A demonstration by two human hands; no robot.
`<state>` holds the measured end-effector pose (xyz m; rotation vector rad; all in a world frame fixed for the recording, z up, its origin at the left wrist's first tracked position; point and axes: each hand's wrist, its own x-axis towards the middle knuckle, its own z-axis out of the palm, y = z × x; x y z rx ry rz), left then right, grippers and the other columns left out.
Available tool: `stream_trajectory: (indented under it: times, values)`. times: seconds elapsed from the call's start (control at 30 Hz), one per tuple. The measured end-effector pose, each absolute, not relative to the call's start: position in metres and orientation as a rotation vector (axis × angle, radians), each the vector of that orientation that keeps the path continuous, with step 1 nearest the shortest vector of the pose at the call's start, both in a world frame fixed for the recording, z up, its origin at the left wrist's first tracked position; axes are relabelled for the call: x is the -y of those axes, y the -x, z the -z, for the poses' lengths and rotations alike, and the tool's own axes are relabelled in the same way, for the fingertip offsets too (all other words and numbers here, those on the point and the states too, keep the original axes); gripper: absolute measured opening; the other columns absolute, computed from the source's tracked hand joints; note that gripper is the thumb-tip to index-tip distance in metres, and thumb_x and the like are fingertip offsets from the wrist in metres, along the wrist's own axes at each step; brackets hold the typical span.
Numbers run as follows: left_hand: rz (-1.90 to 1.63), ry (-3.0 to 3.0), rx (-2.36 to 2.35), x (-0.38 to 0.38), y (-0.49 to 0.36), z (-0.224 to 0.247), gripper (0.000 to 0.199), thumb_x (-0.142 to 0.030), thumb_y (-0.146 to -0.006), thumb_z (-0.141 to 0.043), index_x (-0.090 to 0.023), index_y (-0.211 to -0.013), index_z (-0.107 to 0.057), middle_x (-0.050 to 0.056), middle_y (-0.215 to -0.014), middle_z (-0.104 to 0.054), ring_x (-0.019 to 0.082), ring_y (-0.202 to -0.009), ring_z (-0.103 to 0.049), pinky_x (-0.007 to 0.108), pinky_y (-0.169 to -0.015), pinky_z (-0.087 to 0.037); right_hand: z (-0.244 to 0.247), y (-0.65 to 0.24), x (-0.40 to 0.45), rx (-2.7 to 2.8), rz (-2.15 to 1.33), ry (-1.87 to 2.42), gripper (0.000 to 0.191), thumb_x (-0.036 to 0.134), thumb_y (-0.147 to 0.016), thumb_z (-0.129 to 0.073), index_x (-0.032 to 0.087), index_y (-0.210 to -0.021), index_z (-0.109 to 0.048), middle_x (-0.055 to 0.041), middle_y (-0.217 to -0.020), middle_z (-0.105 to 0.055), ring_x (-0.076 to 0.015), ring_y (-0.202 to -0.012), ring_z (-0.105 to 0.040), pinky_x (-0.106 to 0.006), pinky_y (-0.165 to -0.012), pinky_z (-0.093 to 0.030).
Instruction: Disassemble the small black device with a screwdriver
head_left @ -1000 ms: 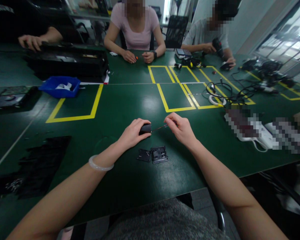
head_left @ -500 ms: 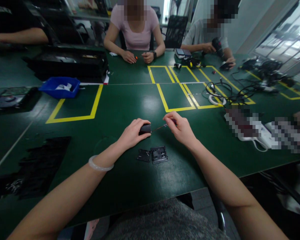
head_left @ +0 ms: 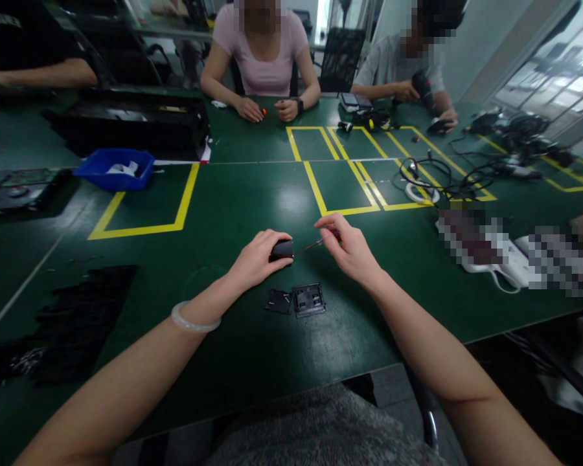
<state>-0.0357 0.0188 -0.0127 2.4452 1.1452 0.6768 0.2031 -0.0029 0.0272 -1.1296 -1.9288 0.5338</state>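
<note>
My left hand (head_left: 261, 260) is closed around a small black box-shaped device (head_left: 282, 250), pinning it on the green table. Between the thumb and fingers of my right hand (head_left: 346, 243) is a screwdriver (head_left: 311, 245). Its thin shaft points left, and the tip meets or nearly meets the device's right end. Most of the handle is hidden in my fingers. Just below, on the table, lie a flat black plate (head_left: 278, 301) with small bright slivers on it, perhaps screws, and a square black plastic frame (head_left: 309, 299).
A blue bin (head_left: 116, 169) with white scraps stands at left, before a large black housing (head_left: 136, 123). Black parts (head_left: 85, 317) lie near left. Tangled cables (head_left: 442, 178) and a white power strip (head_left: 508, 262) are at right. People sit across the table.
My right hand has shifted very slightly up and left with the screwdriver. The left hand and the device stay where they were.
</note>
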Motion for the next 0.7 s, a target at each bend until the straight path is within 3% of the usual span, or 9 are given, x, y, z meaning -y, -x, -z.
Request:
stream_trajectory:
  times: [0.13,0.3,0.47,0.7]
  values:
    - [-0.686,-2.442,-1.138,-0.019,0.0354,0.0125,0.036,-0.034,-0.09,-0.067,-0.022,-0.121,-0.055,0.007,-0.114,-0.063,0.027,-0.109,-0.057,0.041,-0.094,-0.047,-0.0276,-0.2031,0.0032,1.918,-0.56,1.147,0.019,0.038,-0.098,-0.05,0.022,-0.091,-0.058,0.0008,-0.071,-0.06,-0.0139,-0.065,-0.056,-0.026,-0.063,-0.039]
    - [-0.675,-2.438,-1.146,-0.0185,0.0349,0.011,0.035,-0.035,-0.09,-0.066,-0.022,-0.121,-0.056,0.007,-0.113,-0.063,0.027,-0.109,-0.057,0.04,-0.093,-0.047,-0.0274,-0.2019,0.0036,1.903,-0.552,1.131,0.015,0.03,-0.098,-0.047,0.022,-0.106,-0.057,0.0022,-0.073,-0.057,-0.0127,-0.061,-0.053,-0.025,-0.062,-0.039]
    - [-0.683,-2.44,-1.147,-0.0184,0.0347,0.0115,0.035,-0.035,-0.09,-0.066,-0.022,-0.121,-0.056,0.007,-0.113,-0.063,0.027,-0.108,-0.057,0.041,-0.094,-0.047,-0.0259,-0.2021,0.0026,1.901,-0.548,1.131,0.018,0.036,-0.098,-0.05,0.022,-0.091,-0.058,0.0011,-0.071,-0.059,-0.0131,-0.064,-0.054,-0.026,-0.062,-0.039]
    - [-0.688,-2.446,-1.148,-0.0182,0.0342,0.0118,0.036,-0.035,-0.089,-0.067,-0.022,-0.121,-0.055,0.007,-0.113,-0.063,0.027,-0.108,-0.057,0.04,-0.093,-0.047,-0.027,-0.2018,0.0036,1.918,-0.525,1.127,0.014,0.031,-0.098,-0.048,0.022,-0.1,-0.058,0.0018,-0.072,-0.059,-0.0126,-0.063,-0.053,-0.026,-0.063,-0.039]
